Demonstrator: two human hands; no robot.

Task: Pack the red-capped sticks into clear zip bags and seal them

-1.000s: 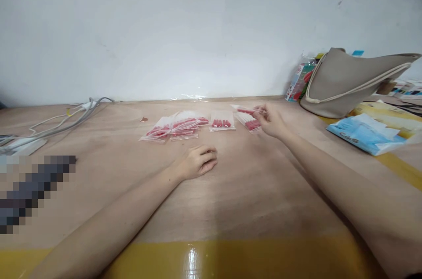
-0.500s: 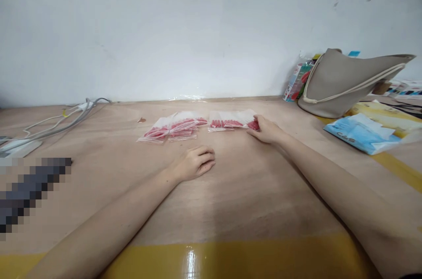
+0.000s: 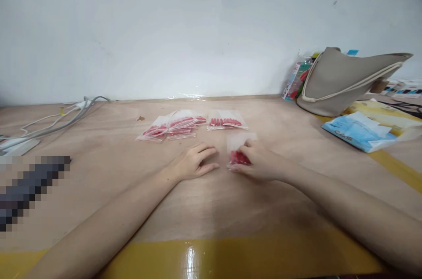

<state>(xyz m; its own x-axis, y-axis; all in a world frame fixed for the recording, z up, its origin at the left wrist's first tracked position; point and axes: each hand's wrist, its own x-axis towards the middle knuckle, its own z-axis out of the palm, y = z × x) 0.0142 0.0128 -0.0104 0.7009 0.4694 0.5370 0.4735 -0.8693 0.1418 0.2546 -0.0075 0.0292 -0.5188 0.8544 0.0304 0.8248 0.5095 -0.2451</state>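
My right hand (image 3: 259, 162) rests on the wooden table (image 3: 211, 200) with its fingers closed on a small clear bag of red pieces (image 3: 238, 149), held just in front of me. My left hand (image 3: 195, 162) lies beside it on the table, fingers loosely curled, holding nothing. Farther back lies a pile of several like bags (image 3: 171, 127) and, to its right, two more bags side by side (image 3: 226, 121).
A beige bag (image 3: 343, 81) stands at the back right with colourful packets (image 3: 294, 77) behind it. A blue packet (image 3: 358, 132) lies right of it. Grey cables (image 3: 59, 121) run along the back left. Yellow tape (image 3: 211, 257) marks the near edge.
My right hand laid one bag next to the single one at the back, then drew another bag toward me, close to my left hand. The left hand stayed put.
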